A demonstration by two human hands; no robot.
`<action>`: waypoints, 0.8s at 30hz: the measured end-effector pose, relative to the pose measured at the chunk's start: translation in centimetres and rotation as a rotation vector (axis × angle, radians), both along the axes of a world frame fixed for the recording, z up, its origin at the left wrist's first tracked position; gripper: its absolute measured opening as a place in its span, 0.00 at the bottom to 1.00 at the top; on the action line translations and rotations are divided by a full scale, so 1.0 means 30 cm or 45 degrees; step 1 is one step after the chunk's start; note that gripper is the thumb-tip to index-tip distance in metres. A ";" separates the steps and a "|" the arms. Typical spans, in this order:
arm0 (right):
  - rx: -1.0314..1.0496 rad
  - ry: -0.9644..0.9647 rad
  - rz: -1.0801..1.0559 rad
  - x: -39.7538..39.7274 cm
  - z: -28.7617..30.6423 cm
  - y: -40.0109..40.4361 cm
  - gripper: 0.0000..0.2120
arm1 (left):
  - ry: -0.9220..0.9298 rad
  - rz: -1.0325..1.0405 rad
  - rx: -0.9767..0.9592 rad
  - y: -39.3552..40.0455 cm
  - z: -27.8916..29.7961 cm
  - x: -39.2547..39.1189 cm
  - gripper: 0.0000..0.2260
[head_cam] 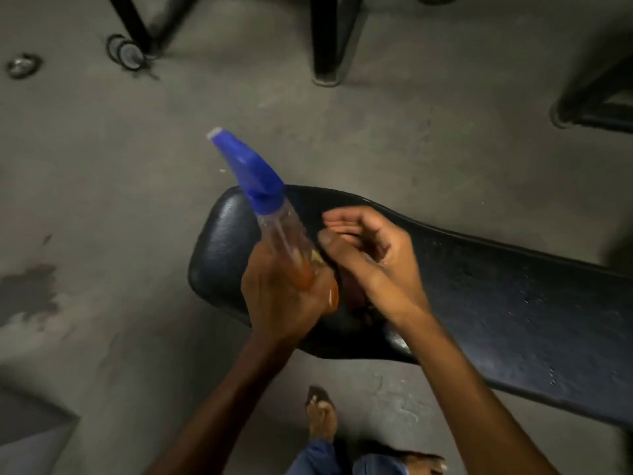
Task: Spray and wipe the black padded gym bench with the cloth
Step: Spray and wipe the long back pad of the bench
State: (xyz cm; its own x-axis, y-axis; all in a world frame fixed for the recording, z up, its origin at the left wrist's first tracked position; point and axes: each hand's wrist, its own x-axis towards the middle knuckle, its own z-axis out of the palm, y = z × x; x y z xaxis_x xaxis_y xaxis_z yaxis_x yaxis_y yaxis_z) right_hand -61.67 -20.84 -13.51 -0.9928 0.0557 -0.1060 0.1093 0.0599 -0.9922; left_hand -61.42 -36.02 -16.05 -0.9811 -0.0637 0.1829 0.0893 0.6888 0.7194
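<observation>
Blue-capped spray bottle (270, 217), gripped by left hand (281, 296) at frame centre; right hand (373, 255) loosely curled, empty. Aim nozzle down at worktop (513, 303).

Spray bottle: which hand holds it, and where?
The left hand grips the spray bottle round its lower body; the right hand holds nothing visible.

The black padded bench (496, 303) is stretching from the centre of the view out toward four o'clock, its rounded end sitting near the middle and its glossy surface catching dull highlights. The grey concrete floor (120, 166) is carrying it. On the floor, black metal frame legs (329, 39) are standing at twelve o'clock, a small wheel (128, 54) is resting at eleven o'clock, and a dark wet stain (29, 293) is spreading at nine o'clock.
</observation>
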 end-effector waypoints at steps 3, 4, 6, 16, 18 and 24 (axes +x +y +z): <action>0.171 -0.014 -0.141 -0.020 -0.093 -0.050 0.08 | 0.000 0.062 -0.182 -0.059 -0.025 -0.095 0.15; 0.220 -0.008 -0.140 -0.022 -0.123 -0.069 0.08 | -0.006 0.045 -0.210 -0.069 -0.039 -0.109 0.13; 0.258 -0.009 -0.113 -0.019 -0.176 -0.105 0.08 | 0.022 -0.008 -0.202 -0.075 -0.064 -0.107 0.09; 0.267 0.031 -0.113 -0.010 -0.282 -0.111 0.15 | -0.069 0.011 0.045 -0.071 -0.159 -0.067 0.21; 0.374 0.090 -0.190 -0.005 -0.298 -0.070 0.14 | -0.110 0.054 0.069 -0.070 -0.191 -0.053 0.23; 0.938 0.130 -0.262 0.052 -0.383 0.038 0.15 | -0.172 0.455 0.086 -0.005 -0.216 0.097 0.35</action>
State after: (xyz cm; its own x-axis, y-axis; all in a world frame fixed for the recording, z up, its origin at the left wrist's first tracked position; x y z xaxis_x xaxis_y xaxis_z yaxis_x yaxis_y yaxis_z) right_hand -60.11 -19.71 -25.01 -0.9577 0.2608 0.1216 0.0997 0.6973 -0.7098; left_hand -58.51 -36.16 -22.54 -0.9097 -0.4135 0.0371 -0.2465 0.6099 0.7532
